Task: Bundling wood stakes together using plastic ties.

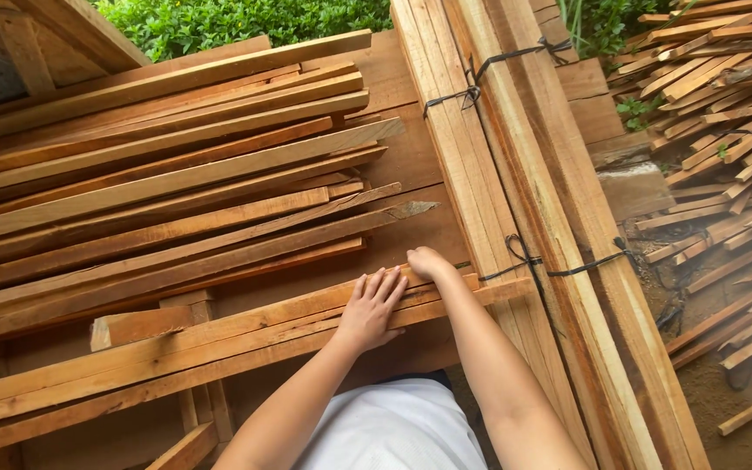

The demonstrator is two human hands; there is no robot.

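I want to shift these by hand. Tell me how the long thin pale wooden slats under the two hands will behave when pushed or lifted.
The long thin pale wooden slats look stiff but slender, so a long one may sag or flex if lifted at one end. Flat-sided, they should slide, not roll. The left hand and right hand press on loose, untied pieces, so they may fan apart, unlike the black-strapped bundle.

- An outdoor timber yard or woodworking site, where sawn wood is stacked and sorted.
- Loose wooden slats (pixel 158 187) lie piled across a plank platform (pixel 411 165).
- A long bundle of slats (pixel 515 191) is tied with black cord (pixel 480 78).
- Another heap of slats (pixel 724 130) lies on bare earth (pixel 741 400).
- Green bushes (pixel 237 22) grow behind the stacks.
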